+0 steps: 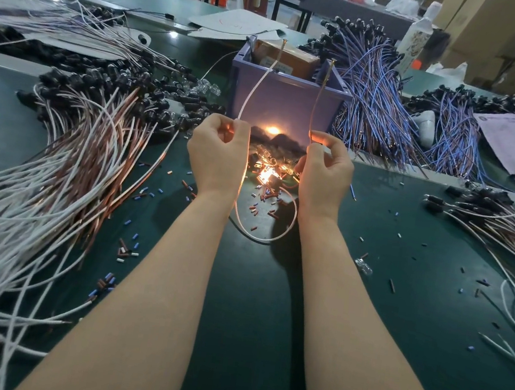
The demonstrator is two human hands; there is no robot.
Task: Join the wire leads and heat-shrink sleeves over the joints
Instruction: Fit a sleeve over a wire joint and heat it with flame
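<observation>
The left hand (219, 153) had its fingers curled, thumb and forefinger pinching a pale lead (257, 86). The right hand (324, 171) was curled the same way, pinching a brown lead (321, 98). Both leads stood upright with their bare tips apart, probably so the ends could be checked or matched before joining. Below the wrists a pale loop (260, 238) sagged onto the tabletop (398, 311); whether it ran on into either held lead was hidden by the hands. Between the hands shone a bright glow (273, 129), likely the heat source, kept near so that sleeved joints could be shrunk without reaching. Cut sleeve pieces (266, 196) lay scattered just beneath, ready to slip on. Behind stood a purple bin (281, 103). White and brown wires (75, 154) were heaped to the left, blue wires (376, 105) to the right.
</observation>
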